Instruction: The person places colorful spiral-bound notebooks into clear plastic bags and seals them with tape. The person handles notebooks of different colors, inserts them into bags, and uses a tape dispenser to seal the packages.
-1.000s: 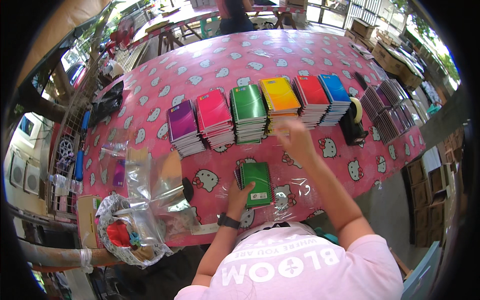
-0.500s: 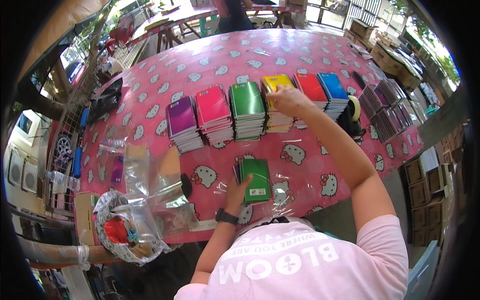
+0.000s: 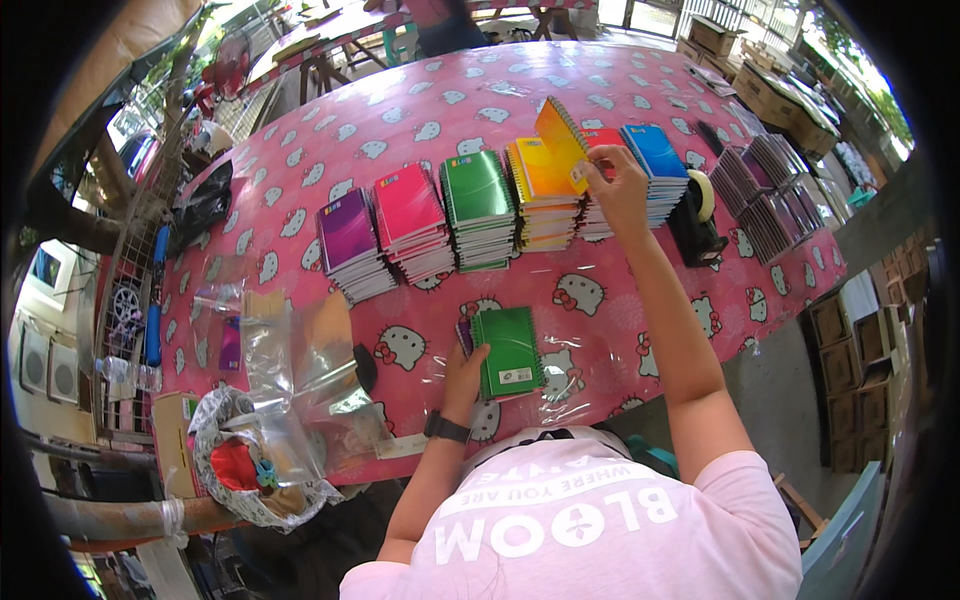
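Observation:
My left hand (image 3: pixel 466 379) grips a few stacked notebooks near the table's front edge. A green spiral notebook (image 3: pixel 508 350) lies on top, and a purple edge peeks out at its left. Farther out, my right hand (image 3: pixel 618 180) pinches a yellow notebook (image 3: pixel 567 140), tilted up above the yellow stack (image 3: pixel 545 195). In a row stand the purple stack (image 3: pixel 348 222), the pink stack (image 3: pixel 408 205), the green stack (image 3: pixel 475 190) and the blue stack (image 3: pixel 655 155). The red stack (image 3: pixel 602 138) is partly hidden behind my right hand.
A tape dispenser (image 3: pixel 695 230) stands right of the stacks, beside several bundled notebooks (image 3: pixel 768 205). Clear plastic bags (image 3: pixel 290 350) lie at the left, near a patterned fabric basket (image 3: pixel 222 480). Cardboard boxes (image 3: pixel 790 110) are at the far right. Another person (image 3: pixel 445 28) is at the back.
My right hand has lifted a yellow notebook off its stack and moved slightly right, tilting it upright. My left hand still grips the green-topped notebooks. The view has shifted slightly.

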Tool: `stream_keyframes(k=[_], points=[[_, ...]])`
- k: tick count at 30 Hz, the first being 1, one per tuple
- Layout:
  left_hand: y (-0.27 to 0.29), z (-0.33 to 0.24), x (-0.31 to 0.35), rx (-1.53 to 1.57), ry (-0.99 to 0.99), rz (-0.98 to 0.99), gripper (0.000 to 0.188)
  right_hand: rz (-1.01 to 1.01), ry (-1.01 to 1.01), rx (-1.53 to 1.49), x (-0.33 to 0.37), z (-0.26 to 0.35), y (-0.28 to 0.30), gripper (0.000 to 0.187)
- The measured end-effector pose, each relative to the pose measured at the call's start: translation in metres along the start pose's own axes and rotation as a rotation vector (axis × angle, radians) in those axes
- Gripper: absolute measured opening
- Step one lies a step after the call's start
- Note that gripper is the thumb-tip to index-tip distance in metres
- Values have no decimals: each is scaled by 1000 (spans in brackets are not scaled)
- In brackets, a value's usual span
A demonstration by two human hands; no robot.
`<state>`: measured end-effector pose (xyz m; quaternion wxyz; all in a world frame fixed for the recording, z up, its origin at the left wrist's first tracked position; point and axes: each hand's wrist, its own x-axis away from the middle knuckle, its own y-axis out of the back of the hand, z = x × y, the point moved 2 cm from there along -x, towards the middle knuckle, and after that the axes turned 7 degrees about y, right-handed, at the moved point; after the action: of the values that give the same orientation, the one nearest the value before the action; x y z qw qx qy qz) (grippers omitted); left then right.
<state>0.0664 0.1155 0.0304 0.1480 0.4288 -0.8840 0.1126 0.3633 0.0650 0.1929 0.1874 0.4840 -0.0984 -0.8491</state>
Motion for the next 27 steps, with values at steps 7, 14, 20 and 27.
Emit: stream_keyframes(k=[7, 14, 20, 27], points=[[17, 33, -16, 391, 150, 49, 31, 31, -650, -740, 78, 68, 20, 8], [2, 1, 1, 194, 31, 147, 43, 790, -412, -371, 151, 52, -6, 11], [0, 2, -1, 109, -8, 167, 40, 386, -27, 800, -19, -28, 1, 32], [1, 8, -4, 207, -3, 93, 38, 1060, -332, 903, -67, -18, -18, 37]])
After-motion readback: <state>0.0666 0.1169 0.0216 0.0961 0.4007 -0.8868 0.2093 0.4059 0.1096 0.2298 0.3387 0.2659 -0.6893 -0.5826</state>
